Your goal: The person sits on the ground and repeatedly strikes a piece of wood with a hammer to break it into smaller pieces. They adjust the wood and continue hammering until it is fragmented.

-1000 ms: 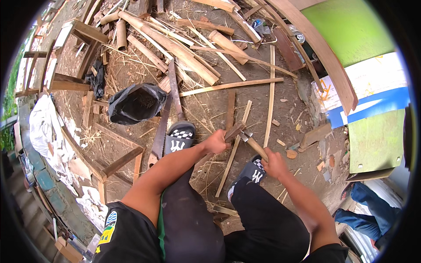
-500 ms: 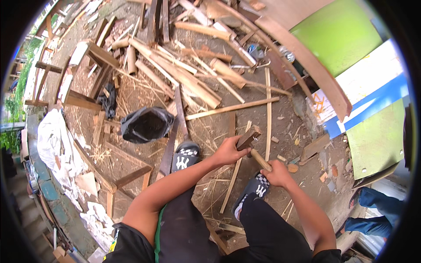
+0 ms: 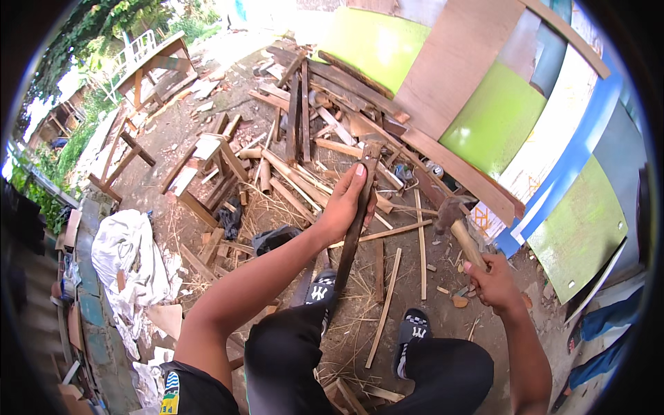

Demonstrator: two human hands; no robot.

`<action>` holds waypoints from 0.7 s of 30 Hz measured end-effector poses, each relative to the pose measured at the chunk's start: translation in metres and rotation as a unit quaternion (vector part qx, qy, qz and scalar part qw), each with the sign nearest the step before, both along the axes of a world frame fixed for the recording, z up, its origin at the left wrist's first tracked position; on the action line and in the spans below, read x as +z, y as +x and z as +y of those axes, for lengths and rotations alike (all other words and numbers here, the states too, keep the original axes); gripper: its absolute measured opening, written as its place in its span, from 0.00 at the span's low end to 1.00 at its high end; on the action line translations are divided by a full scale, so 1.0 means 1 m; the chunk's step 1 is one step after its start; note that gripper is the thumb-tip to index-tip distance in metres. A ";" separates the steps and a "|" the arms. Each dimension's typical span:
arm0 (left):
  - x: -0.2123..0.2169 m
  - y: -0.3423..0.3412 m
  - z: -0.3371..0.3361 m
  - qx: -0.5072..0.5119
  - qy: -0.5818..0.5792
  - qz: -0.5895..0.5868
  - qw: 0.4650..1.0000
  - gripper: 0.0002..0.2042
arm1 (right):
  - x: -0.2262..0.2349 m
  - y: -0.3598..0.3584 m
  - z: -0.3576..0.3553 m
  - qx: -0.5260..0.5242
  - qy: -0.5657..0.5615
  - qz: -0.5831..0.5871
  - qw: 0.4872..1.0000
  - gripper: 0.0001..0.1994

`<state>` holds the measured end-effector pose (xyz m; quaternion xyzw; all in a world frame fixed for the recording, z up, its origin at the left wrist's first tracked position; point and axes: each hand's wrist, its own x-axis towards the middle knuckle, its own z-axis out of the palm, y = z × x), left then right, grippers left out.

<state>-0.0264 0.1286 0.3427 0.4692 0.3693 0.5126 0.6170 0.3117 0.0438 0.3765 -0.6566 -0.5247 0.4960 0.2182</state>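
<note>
My left hand [image 3: 348, 205] is closed round the upper part of a dark, narrow wooden board [image 3: 353, 242]. The board slants up from beside my left knee, and its top end stands above my fingers. In my right hand [image 3: 495, 282], off to the right, is a hammer [image 3: 467, 242] gripped low on its pale wooden handle. The hammer's dark head points up and away from me, apart from the board. Below the board, my left slipper [image 3: 320, 288] shows on the ground.
A heap of split bamboo and timber [image 3: 297, 181] lies ahead. A black plastic bag [image 3: 274, 238] sits beyond my left foot, and white cloth [image 3: 131, 252] drapes at the left. Green and brown panels [image 3: 494, 121] lean at the right, with another person's blue-clad legs [image 3: 609, 321] nearby.
My left hand has lifted the board higher. The hammer, close to the board before, has swung away right in my right hand. My view has tilted up toward the yard.
</note>
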 end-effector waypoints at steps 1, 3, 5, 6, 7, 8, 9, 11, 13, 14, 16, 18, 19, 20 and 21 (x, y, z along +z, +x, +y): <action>0.018 -0.009 -0.015 0.012 0.001 0.006 1.000 0.24 | 0.018 -0.011 -0.009 0.006 0.013 0.056 0.998 0.16; 0.016 -0.012 -0.038 0.018 -0.009 -0.012 1.000 0.24 | 0.046 -0.027 -0.033 -0.037 0.051 0.105 0.993 0.15; 0.048 -0.003 -0.063 0.041 -0.006 -0.012 0.999 0.23 | 0.081 -0.031 -0.057 -0.060 0.104 0.163 0.979 0.15; 0.059 -0.001 -0.077 0.053 -0.007 -0.010 0.998 0.22 | 0.090 -0.036 -0.067 -0.069 0.141 0.196 0.968 0.15; 0.064 -0.004 -0.091 0.071 -0.003 -0.031 0.997 0.19 | 0.094 -0.047 -0.077 -0.077 0.175 0.232 0.954 0.14; 0.068 -0.002 -0.105 0.096 -0.010 -0.038 0.995 0.18 | 0.098 -0.057 -0.087 -0.088 0.208 0.265 0.938 0.13; 0.071 0.000 -0.117 0.120 -0.018 -0.045 0.992 0.16 | 0.101 -0.070 -0.097 -0.088 0.230 0.283 0.927 0.11; 0.068 0.000 -0.137 0.151 -0.019 -0.056 0.987 0.14 | 0.080 -0.091 -0.111 -0.045 0.261 0.340 0.902 0.10; 0.072 0.003 -0.156 0.156 0.011 -0.040 0.987 0.15 | 0.067 -0.100 -0.126 -0.020 0.224 0.400 0.888 0.11; 0.074 0.005 -0.163 0.158 0.026 -0.032 0.987 0.15 | 0.064 -0.101 -0.134 -0.018 0.174 0.430 0.886 0.12; 0.073 0.009 -0.168 0.152 0.045 -0.045 0.986 0.16 | 0.055 -0.101 -0.140 -0.019 0.100 0.466 0.879 0.13; 0.074 0.017 -0.168 0.131 0.041 -0.060 0.989 0.18 | 0.033 -0.100 -0.136 -0.031 0.058 0.479 0.875 0.16; 0.075 0.016 -0.164 0.112 0.030 -0.085 0.990 0.21 | 0.031 -0.102 -0.133 -0.024 0.060 0.460 0.885 0.20; 0.077 0.018 -0.163 0.098 0.005 -0.098 0.990 0.26 | 0.032 -0.102 -0.133 -0.013 0.075 0.436 0.897 0.20; 0.077 0.021 -0.160 0.089 0.016 -0.098 0.991 0.28 | 0.036 -0.104 -0.133 -0.002 0.090 0.411 0.907 0.21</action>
